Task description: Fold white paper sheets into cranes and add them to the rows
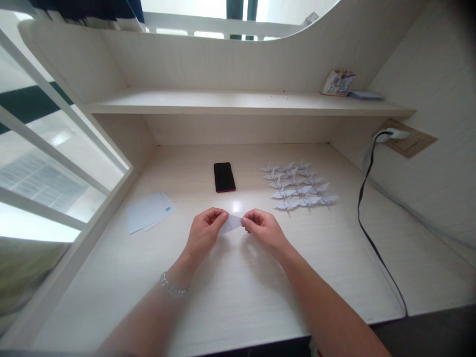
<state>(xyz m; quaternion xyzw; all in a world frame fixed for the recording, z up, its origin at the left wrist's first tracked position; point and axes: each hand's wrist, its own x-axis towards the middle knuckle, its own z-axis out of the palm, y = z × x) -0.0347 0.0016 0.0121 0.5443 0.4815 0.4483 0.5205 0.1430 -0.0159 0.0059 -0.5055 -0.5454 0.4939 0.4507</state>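
Observation:
A small folded piece of pale paper is held between both hands just above the desk. My left hand pinches its left end, fingers curled; a bead bracelet sits on that wrist. My right hand pinches the right end. Behind and to the right of the hands, several finished paper cranes lie in rows on the desk. A black phone lies face up behind the hands.
Sheets of pale paper lie to the left on the desk. A black cable runs from a wall socket down the right side. A shelf above holds a small box. A window is at left.

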